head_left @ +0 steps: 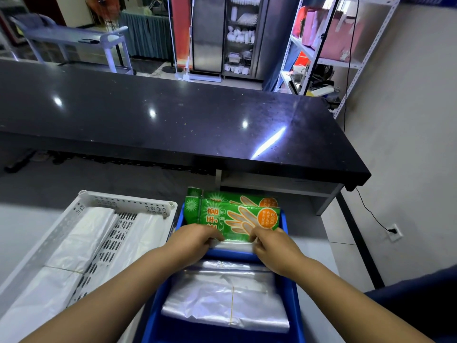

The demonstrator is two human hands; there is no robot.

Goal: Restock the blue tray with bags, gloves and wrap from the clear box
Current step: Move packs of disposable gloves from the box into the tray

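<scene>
Blue tray [153,318] held green glove packs [237,214] at its far end; left hand [195,240] and right hand [272,246] pinched a clear pack [232,246] beside the divider [230,254], apparently seating it; next likely needs letting go

On the front green glove packet [230,216], lower centre of the frame, I read large white characters 手套, turned sideways; beside them runs a smaller white line, 生不脏手, its start covered by my left hand [195,240]; its orange circle [268,219] says 100只; the packet behind [247,199] repeats the design, its print mostly hidden.
</scene>
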